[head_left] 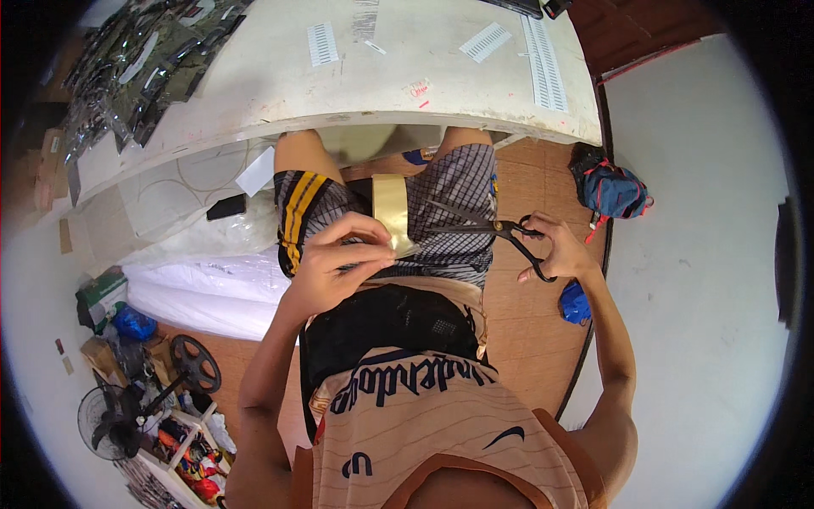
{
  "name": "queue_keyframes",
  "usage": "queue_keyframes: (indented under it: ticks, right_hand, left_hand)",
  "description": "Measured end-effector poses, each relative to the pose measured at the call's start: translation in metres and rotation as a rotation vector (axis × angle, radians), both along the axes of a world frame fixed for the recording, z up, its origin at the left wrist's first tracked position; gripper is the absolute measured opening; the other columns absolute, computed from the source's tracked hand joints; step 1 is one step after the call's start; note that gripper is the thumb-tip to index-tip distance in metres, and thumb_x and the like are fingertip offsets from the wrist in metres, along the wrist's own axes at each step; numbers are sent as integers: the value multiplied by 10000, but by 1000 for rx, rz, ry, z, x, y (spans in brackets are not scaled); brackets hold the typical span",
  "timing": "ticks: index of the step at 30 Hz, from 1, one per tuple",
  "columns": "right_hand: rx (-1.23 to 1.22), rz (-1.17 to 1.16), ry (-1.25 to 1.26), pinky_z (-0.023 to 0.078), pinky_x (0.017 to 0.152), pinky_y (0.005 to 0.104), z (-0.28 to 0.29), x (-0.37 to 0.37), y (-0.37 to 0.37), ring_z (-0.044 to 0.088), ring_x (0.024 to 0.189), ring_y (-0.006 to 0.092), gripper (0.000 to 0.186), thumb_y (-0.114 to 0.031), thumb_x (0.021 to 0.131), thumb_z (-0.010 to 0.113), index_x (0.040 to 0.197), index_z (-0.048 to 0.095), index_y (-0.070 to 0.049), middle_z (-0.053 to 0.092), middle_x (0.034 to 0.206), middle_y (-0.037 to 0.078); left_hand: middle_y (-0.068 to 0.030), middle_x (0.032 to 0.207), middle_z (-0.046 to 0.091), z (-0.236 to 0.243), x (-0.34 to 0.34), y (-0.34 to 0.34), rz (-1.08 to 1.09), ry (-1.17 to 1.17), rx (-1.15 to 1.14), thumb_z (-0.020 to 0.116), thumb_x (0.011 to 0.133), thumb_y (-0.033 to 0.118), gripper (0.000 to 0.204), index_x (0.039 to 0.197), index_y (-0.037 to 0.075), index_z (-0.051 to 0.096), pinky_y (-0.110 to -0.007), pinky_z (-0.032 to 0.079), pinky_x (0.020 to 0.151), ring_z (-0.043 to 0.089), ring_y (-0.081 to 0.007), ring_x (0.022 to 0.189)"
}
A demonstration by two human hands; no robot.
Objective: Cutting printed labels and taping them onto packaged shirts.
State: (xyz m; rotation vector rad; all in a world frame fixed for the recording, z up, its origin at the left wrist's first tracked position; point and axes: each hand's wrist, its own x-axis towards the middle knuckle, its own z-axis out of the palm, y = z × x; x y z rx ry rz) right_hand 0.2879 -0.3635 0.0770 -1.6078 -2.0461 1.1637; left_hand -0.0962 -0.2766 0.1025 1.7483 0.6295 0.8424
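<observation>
Left hand [333, 265]: thumb and fingers pinched on the near end of a shiny gold band [390, 210]. The band runs away from that pinch over the lap, between the thighs; can't tell if it's a flat length or the face of a roll. Right hand [566, 248]: fingers and thumb in the handle loops of black scissors [502, 227], clearly grasping them. Blades parted, pointing left toward the band, tips just right of it and a bit beyond the left-hand pinch. Contact with band or shorts [454, 182]: can't tell.

Step in hand, my read: band end held ready, scissors being lined up, cut not made at this spot.

Next move, judged: calls for the left pinch to lift the band off the lap and keep it taut, then the right hand to bring the parted blades across it and squeeze. Watch for the shorts fabric right under the blades, and fingertips near the cut line.

Around the grips: white table [254, 89] beyond both hands, label sheets [322, 44] on it; backpack [617, 188] beyond and right of the right hand.
</observation>
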Motion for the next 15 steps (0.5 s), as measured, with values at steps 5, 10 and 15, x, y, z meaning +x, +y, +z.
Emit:
queue_keyframes:
  ticks: [5, 10, 15]
  right_hand:
    - [-23, -51, -3, 509, 747, 350, 6, -5, -6, 597, 835, 234, 751, -322, 438, 941, 1004, 603, 39, 586, 940, 109]
    - [-3, -74, -41, 500, 753, 344, -1, -2, 6, 598, 829, 239, 757, -332, 437, 941, 1001, 604, 43, 585, 929, 109]
    - [21, -98, -26, 480, 755, 331, -15, -3, 20, 562, 820, 217, 732, -330, 437, 946, 959, 578, 29, 561, 914, 89]
  left_hand:
    - [-88, 947, 614, -5, 6, 36, 41, 76, 109, 680, 798, -24, 111, 903, 6, 698, -263, 499, 751, 615, -181, 849]
    - [-76, 970, 601, -48, 26, 88, 119, -84, -132, 647, 834, -28, 97, 924, -23, 683, -260, 507, 777, 614, -166, 872]
    - [-65, 1006, 582, -58, 35, 114, 170, -56, -205, 631, 853, -20, 119, 962, -38, 674, -250, 519, 785, 619, -136, 857]
